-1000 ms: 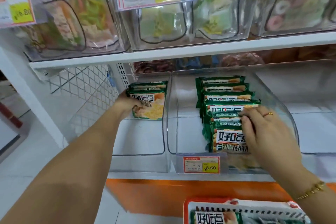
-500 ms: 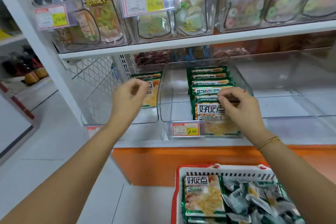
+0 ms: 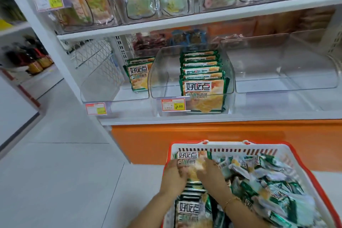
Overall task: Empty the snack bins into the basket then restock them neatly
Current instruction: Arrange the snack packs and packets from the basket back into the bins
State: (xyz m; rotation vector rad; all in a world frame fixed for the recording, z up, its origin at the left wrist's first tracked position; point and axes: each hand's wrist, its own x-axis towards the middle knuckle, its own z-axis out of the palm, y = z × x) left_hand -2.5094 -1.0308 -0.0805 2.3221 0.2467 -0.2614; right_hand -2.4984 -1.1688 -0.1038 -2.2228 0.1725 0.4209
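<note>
Beyond the basket [image 3: 268, 144] stands the shelf [image 3: 203, 117] with its half-filled bin [image 3: 159, 79], and in the basket's left side a slick packet stack [image 3: 187, 157] sits clamped in the grip of left hand [image 3: 173, 177] and right hand [image 3: 212, 176], likely to fan out if squeezed unevenly.

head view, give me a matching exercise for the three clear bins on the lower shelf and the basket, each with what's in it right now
Things:
1. left bin
2. middle bin
3. right bin
4. basket

Contents:
a. row of packets from front to back
b. left hand and right hand among loose packets
c. no packets
d. few packets standing at the back

Pairs: 1-d, 2-a, 3-c, 4-b
</note>
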